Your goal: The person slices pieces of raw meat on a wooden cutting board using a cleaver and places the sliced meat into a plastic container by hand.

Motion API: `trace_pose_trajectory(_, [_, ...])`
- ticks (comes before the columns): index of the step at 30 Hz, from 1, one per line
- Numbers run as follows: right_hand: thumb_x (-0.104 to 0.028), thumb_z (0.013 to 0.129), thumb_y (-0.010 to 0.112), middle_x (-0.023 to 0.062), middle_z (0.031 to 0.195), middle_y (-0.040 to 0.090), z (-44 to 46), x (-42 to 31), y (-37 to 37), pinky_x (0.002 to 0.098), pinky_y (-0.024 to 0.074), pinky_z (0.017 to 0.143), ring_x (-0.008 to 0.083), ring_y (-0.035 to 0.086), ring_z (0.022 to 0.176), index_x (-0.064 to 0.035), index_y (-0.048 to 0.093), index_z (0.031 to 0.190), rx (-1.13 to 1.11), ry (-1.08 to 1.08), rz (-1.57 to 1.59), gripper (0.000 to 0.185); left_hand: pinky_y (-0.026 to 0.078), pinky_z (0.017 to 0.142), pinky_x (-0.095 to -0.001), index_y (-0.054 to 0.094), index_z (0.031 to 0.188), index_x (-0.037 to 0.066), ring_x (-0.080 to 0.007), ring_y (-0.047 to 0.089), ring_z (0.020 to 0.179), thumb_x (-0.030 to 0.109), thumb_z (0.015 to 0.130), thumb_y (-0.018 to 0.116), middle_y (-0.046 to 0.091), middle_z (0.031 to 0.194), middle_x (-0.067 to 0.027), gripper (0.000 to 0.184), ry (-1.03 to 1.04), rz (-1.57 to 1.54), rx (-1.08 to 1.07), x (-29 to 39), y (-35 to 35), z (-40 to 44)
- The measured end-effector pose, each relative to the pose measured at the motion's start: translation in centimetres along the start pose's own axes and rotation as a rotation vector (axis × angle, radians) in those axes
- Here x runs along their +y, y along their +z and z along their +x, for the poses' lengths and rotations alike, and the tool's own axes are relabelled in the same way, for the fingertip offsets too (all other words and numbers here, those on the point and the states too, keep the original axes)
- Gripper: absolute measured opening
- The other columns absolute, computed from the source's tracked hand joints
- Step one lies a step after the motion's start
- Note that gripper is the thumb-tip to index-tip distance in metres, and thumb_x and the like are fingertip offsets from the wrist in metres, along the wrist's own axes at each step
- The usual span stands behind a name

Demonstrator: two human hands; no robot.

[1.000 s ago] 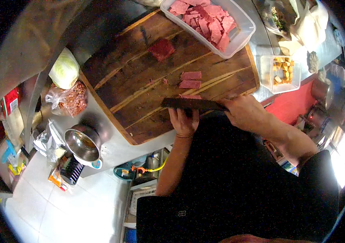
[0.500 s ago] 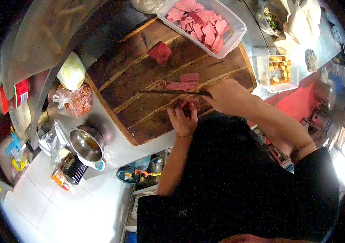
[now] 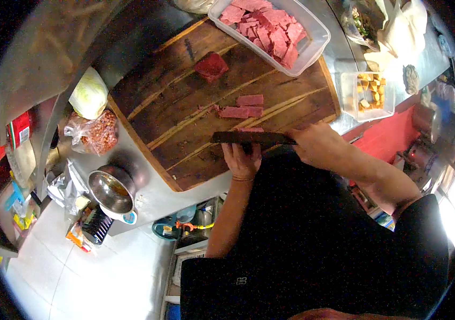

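Observation:
My right hand (image 3: 315, 144) is closed around the handle of a dark, broad-bladed knife (image 3: 253, 137). The blade lies crosswise in front of my left hand (image 3: 243, 162), its flat face showing and hiding the left fingertips. Those fingers are curled against a piece of pink meat (image 3: 250, 129), most of which is behind the blade. Farther up the wooden cutting board (image 3: 184, 106) lie several cut meat strips (image 3: 235, 112) with small scraps at their left end. A darker red chunk of meat (image 3: 211, 66) sits near the board's far side.
A clear plastic tub (image 3: 321, 40) of pink meat slices overlaps the board's far edge. Right of it stands a container (image 3: 349, 98) of yellowish cubes. To the left are a cabbage (image 3: 89, 95), a bagged reddish food (image 3: 99, 133) and a metal bowl (image 3: 111, 189) on a scale.
The knife has come back toward my body and turned so more of its flat face shows, now covering my left fingertips. My right hand has shifted right and down. My left hand stays nearly in place.

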State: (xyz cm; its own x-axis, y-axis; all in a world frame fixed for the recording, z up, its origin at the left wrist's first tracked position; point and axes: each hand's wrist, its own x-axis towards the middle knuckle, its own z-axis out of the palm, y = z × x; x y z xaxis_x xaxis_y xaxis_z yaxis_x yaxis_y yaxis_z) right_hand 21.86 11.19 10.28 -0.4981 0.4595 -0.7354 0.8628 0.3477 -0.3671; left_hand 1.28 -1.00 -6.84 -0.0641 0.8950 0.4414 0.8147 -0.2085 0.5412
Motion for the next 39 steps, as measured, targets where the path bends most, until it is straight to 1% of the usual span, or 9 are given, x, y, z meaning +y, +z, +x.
trace_pose_trajectory(3, [-0.023,0.089,0.062,0.0238,0.077,0.07,1.8,-0.6,0.9,0.054,0.0583,0.066,0.0425,0.07,0.072,-0.0034,0.067,0.105,0.083,-0.039,-0.02,0.026,0.054,0.082,-0.0529,0.061,0.117,-0.003,-0.0494,0.061,0.091,0.019,0.081,0.079,0.06,0.11,-0.0288,0.047,-0.112,-0.107,0.043,0.9,-0.3,1.1])
trace_pose_trajectory(8, [-0.025,0.091,0.061,0.0234,0.08,0.07,6.3,-3.9,-0.5,0.0531,0.0585,0.068,0.0424,0.071,0.075,-0.0021,0.07,0.085,0.205,-0.178,0.009,0.025,0.055,0.079,-0.0497,0.064,0.106,-0.001,-0.0441,0.061,0.09,0.016,0.084,0.077,0.061,0.107,-0.0245,0.031,-0.063,-0.052,0.011,0.5,0.0,1.4])
trace_pose_trajectory(12, [-0.027,0.09,0.06,0.025,0.086,0.073,6.1,-2.9,-1.5,0.0546,0.0597,0.073,0.0443,0.073,0.083,0.0006,0.073,0.085,0.255,-0.15,0.133,0.031,0.055,0.076,-0.0475,0.063,0.103,0.0,-0.0427,0.061,0.092,0.011,0.085,0.075,0.061,0.106,-0.0243,0.025,-0.141,-0.063,0.006,1.2,-0.6,2.0])
trace_pose_trajectory(15, [-0.032,0.096,0.057,0.0237,0.086,0.071,2.4,-2.4,-2.9,0.0542,0.0571,0.076,0.0457,0.069,0.085,-0.0023,0.069,0.1,0.228,-0.115,0.077,0.032,0.055,0.08,-0.0478,0.064,0.105,-0.001,-0.0437,0.06,0.093,0.01,0.085,0.073,0.06,0.109,-0.0257,0.025,-0.085,0.047,-0.017,0.3,0.2,0.5])
trace_pose_trajectory(17, [-0.03,0.095,0.06,0.0239,0.086,0.07,0.9,-1.7,-2.2,0.0546,0.0572,0.075,0.0457,0.069,0.084,-0.0052,0.067,0.111,0.035,-0.031,0.009,0.03,0.054,0.085,-0.0501,0.063,0.109,-0.001,-0.0461,0.059,0.098,0.012,0.085,0.072,0.058,0.114,-0.0274,0.029,-0.043,0.07,-0.039,-0.4,0.6,-1.0])
trace_pose_trajectory(23, [-0.022,0.09,0.066,0.0228,0.079,0.069,-0.9,-0.6,-0.4,0.0546,0.0577,0.072,0.0453,0.069,0.078,-0.0054,0.063,0.117,0.052,0.011,0.013,0.031,0.051,0.09,-0.0556,0.062,0.117,-0.003,-0.0517,0.058,0.101,0.017,0.084,0.074,0.057,0.115,-0.0295,0.041,-0.012,0.054,-0.05,-0.7,0.3,-1.6])
trace_pose_trajectory(30, [-0.021,0.089,0.062,0.0224,0.076,0.069,1.4,-1.1,0.6,0.0525,0.0584,0.068,0.0434,0.07,0.073,-0.0015,0.067,0.108,0.051,-0.018,-0.021,0.027,0.052,0.088,-0.0554,0.062,0.114,-0.003,-0.0506,0.059,0.1,0.016,0.082,0.076,0.059,0.116,-0.0291,0.04,-0.093,-0.115,0.049,0.4,-0.2,0.7])
trace_pose_trajectory(32, [-0.02,0.087,0.06,0.0228,0.084,0.073,2.9,-1.9,0.7,0.051,0.0604,0.069,0.0403,0.074,0.076,-0.0021,0.073,0.085,0.095,-0.1,-0.008,0.022,0.054,0.085,-0.0521,0.064,0.11,-0.002,-0.0485,0.06,0.097,0.011,0.083,0.075,0.059,0.114,-0.0272,0.033,-0.064,-0.004,-0.046,0.9,-0.7,1.8])
trace_pose_trajectory(39, [-0.024,0.091,0.059,0.0232,0.079,0.07,5.7,-3.4,-2.0,0.054,0.0583,0.072,0.0443,0.071,0.077,-0.0012,0.07,0.09,0.155,-0.16,0.028,0.026,0.056,0.081,-0.0476,0.066,0.106,0.001,-0.0415,0.063,0.097,0.006,0.084,0.074,0.063,0.107,-0.022,0.024,-0.152,-0.08,-0.013,1.7,-1.5,2.8])
